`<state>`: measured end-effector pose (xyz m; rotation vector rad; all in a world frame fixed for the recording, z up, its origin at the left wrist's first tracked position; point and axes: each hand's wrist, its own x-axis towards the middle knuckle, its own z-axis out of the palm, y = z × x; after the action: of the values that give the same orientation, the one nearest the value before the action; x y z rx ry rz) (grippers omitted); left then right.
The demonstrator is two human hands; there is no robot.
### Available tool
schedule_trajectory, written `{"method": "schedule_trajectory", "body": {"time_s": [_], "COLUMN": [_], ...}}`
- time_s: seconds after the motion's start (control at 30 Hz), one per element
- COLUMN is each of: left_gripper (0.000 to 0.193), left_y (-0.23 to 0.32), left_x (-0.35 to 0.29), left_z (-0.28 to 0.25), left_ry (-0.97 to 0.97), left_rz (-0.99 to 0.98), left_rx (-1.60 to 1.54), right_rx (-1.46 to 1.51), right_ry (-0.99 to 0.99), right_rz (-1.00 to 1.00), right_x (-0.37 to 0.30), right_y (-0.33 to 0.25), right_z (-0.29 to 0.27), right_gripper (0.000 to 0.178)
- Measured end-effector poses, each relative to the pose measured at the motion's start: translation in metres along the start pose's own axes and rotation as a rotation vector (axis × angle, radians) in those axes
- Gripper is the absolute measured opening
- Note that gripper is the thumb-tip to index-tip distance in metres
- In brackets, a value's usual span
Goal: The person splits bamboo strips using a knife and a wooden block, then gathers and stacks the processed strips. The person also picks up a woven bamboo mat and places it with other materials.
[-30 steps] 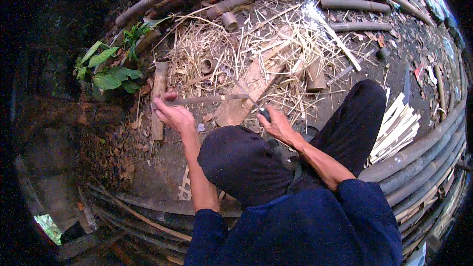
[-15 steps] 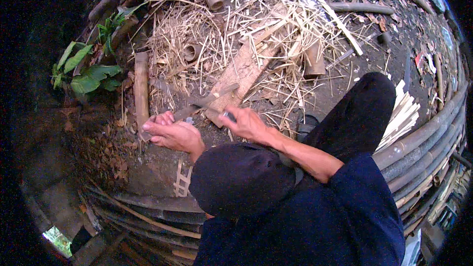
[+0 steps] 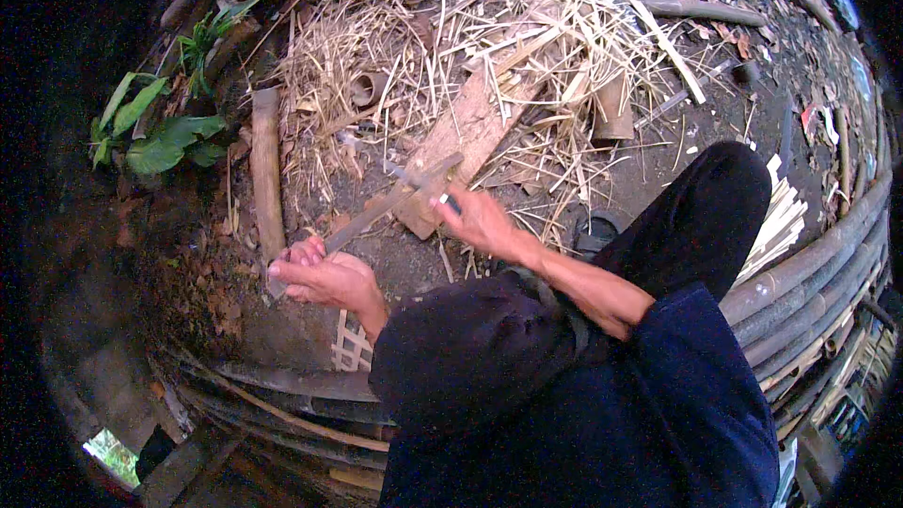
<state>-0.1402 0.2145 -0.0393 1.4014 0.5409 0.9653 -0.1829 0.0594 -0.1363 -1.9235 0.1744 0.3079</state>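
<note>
Strip (image 3: 365,219) at centre-left of the frame is clasped by the left hand (image 3: 324,276), a knife (image 3: 452,201) by the right hand (image 3: 483,227); the left hand could be cut if control is lost

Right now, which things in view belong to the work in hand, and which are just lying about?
In use:
- strip, in the left hand
- knife, in the right hand

Seemingly just lying about:
- board
- scattered slivers
- bundle of pale strips
- bamboo poles
</note>
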Motion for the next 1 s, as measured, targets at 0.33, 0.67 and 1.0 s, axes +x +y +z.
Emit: {"method": "schedule_trajectory", "body": {"time_s": [0.33, 0.67, 1.0], "left_gripper": [0.047, 0.043, 0.035], "left_y": [0.015, 0.003, -0.017], "left_x": [-0.014, -0.006, 0.0], "left_z": [0.018, 0.014, 0.018], "left_ry": [0.058, 0.068, -0.194], "left_rz": [0.031, -0.019, -0.035], "left_rx": [0.036, -0.015, -0.08], "right_rx": [-0.118, -0.162, -0.257], "right_ry": [-0.095, -0.149, 0.111], "right_rz": [-0.023, 0.136, 0.17], "right_x": [-0.006, -0.004, 0.009], "right_y": [0.007, 0.027, 0.102], "right_z": [-0.007, -0.015, -0.028], "right_gripper": [0.045, 0.045, 0.05]}}
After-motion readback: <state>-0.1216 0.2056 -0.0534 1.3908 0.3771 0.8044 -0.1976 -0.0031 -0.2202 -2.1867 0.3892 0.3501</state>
